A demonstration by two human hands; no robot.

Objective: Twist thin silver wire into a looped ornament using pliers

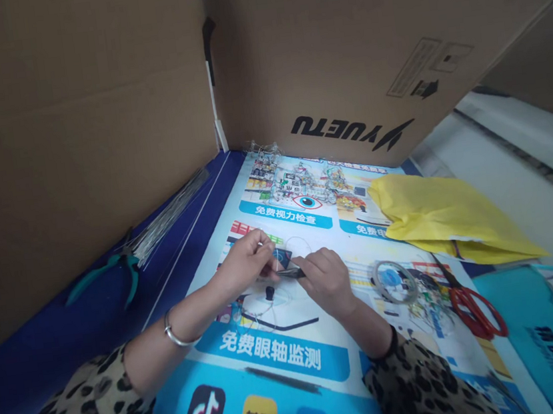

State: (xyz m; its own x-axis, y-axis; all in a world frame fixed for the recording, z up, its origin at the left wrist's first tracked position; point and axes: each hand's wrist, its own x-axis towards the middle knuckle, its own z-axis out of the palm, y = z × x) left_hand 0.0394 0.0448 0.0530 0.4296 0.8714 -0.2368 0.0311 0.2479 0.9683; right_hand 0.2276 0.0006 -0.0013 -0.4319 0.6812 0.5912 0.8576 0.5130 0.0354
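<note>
My left hand point(247, 261) is closed in a pinch above the printed sheet point(273, 301). What sits between its fingertips is too small to make out, though a thin wire point(300, 239) curves up close by. My right hand point(329, 282) grips a slim, dark metal tool point(291, 273), perhaps tweezers, whose tip points at the left fingers. The two hands nearly meet. Below them, fine wire loops lie around a small black spot on the sheet. A thin dark strip point(282, 379) rests nearer to me.
Teal-handled pliers point(130, 268) and a bundle of straight wires point(171, 213) lie left. Wire pieces point(303, 180) lie at the back. To the right are a tape roll point(394, 281), red-handled scissors point(475, 311), a yellow bag point(448, 213) and a teal folder point(537, 323). Cardboard walls point(337, 45) stand behind.
</note>
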